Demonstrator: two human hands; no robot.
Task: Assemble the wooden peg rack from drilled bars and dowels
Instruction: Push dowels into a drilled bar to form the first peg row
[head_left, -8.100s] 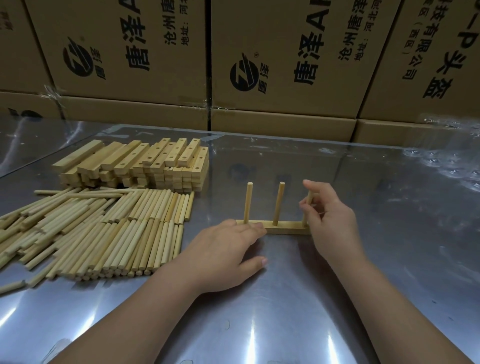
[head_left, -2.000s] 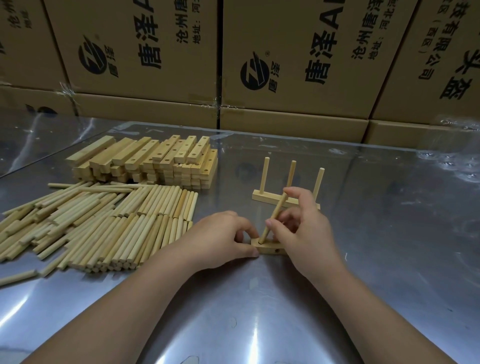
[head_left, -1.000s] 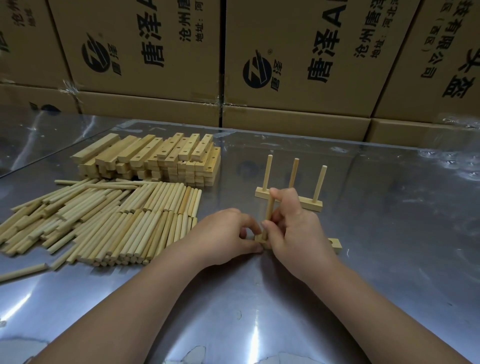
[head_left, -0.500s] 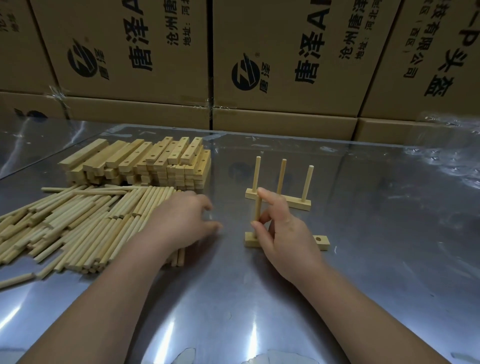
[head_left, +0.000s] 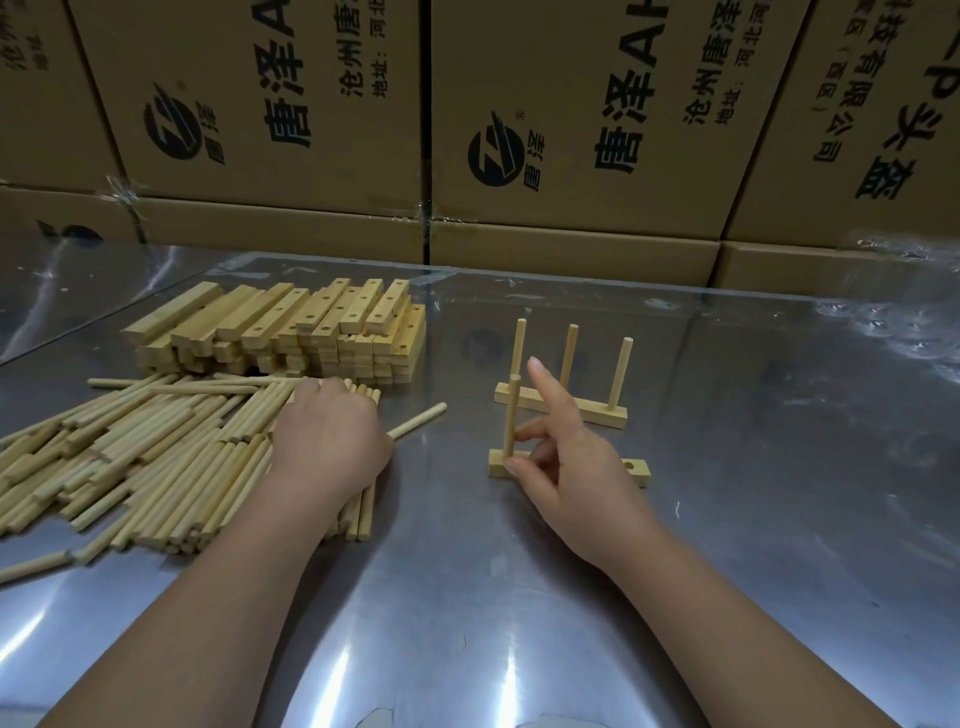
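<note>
A drilled wooden bar (head_left: 636, 469) lies on the metal table in front of me, with one dowel (head_left: 512, 410) standing upright in its left hole. My right hand (head_left: 566, 462) pinches that dowel near its base, the index finger raised. Behind it stands a finished rack (head_left: 561, 408) with three upright pegs. My left hand (head_left: 332, 436) lies over the right edge of the loose dowel pile (head_left: 145, 457) and grips a single dowel (head_left: 418, 420) that sticks out to the right.
A stack of drilled bars (head_left: 291, 332) sits behind the dowels at the left. Printed cardboard boxes (head_left: 571, 119) wall off the back of the shiny metal table (head_left: 779, 519).
My left hand left the bar, reached into the dowel pile and has lifted one dowel out. My right hand stays at the upright dowel in the bar.
</note>
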